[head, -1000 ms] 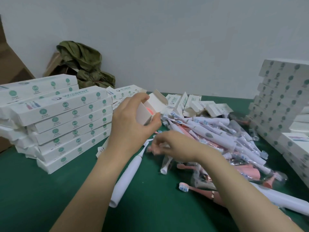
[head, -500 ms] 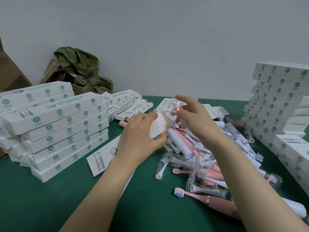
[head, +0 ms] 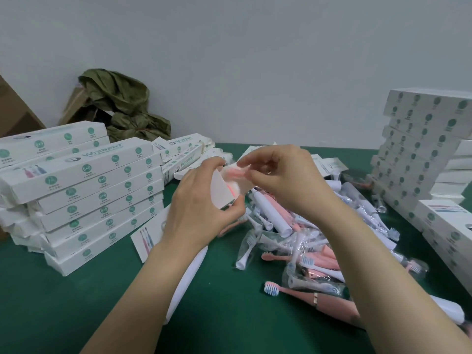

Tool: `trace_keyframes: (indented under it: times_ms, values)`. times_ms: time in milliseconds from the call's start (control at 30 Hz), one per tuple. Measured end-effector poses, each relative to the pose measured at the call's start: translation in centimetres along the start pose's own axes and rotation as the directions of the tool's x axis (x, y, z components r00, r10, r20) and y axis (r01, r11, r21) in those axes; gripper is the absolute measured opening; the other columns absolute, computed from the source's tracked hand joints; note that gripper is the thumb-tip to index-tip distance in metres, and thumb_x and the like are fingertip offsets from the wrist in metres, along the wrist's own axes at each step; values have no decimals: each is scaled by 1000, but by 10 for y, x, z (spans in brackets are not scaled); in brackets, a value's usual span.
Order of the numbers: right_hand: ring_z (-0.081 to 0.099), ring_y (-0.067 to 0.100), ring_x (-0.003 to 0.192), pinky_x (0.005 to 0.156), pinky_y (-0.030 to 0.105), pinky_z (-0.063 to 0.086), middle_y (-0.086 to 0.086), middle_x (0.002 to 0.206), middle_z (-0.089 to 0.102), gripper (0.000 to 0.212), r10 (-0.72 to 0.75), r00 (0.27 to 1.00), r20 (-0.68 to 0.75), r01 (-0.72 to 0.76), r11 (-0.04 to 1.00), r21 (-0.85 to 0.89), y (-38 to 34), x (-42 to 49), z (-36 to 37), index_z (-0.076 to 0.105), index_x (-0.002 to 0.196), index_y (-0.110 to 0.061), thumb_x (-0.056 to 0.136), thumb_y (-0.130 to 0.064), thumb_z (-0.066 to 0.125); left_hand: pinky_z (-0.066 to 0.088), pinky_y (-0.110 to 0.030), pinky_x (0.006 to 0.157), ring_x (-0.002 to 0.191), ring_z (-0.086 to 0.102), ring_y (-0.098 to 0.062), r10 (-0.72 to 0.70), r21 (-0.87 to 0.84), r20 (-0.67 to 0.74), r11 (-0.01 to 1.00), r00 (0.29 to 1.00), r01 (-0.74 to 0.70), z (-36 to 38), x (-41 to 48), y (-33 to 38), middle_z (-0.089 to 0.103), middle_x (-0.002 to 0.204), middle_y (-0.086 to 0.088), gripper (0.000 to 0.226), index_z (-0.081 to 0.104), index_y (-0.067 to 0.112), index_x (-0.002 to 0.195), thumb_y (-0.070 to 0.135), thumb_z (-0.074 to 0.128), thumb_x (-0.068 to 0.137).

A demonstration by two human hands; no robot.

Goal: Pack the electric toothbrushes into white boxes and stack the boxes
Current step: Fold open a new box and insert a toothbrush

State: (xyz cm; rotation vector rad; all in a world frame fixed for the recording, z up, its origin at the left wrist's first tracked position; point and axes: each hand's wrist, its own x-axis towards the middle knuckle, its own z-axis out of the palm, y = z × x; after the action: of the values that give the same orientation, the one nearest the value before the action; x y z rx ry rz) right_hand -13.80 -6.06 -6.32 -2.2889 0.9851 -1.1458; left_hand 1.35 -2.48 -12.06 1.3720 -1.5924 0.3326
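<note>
On the left edge of the tabletop [head: 76, 302]: stack of boxes [head: 89, 190] | middle: left hand [head: 201, 208] grips the white box [head: 219, 190], open mouth turned right | right hand [head: 286, 180], just beside the mouth, pinches a wrapped pink brush head [head: 236, 172], long axis pointing about into the opening; this hand is nearer | right: loose toothbrushes [head: 293, 231] lie in a pile.

Plain pale wall [head: 255, 60], green tabletop [head: 76, 307], crumpled olive cloth [head: 122, 103] over cardboard box [head: 72, 104] against it
</note>
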Motion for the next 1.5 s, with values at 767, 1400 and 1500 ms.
trace_keyframes:
  times_ms: [767,1400,1500]
  values:
    - [58,10,74,71,20,46,3,85,70,15,-120,957,-266,139,989,54,-13,-11,45,76,90,-15,82,-6,68,33,-13,81,97,56,-18,3,-67,-42,998,999,-6,-2,1,5,62,108,1,64,54,9,118,44,58,65]
    - [51,0,75,61,7,37,-9,93,61,25,224,869,441,-66,936,-346,76,22,68,67,99,-20,85,-1,61,33,-17,77,92,55,-24,-64,-44,-150,997,987,58,-17,6,-16,60,104,-3,64,51,11,121,47,59,69]
    - [52,8,84,71,17,37,-3,103,66,23,190,863,469,30,906,-422,81,24,77,69,106,-17,89,-5,58,34,-19,77,93,55,-24,-60,-44,-135,998,989,54,-16,5,-16,59,105,0,63,51,12,121,47,59,69]
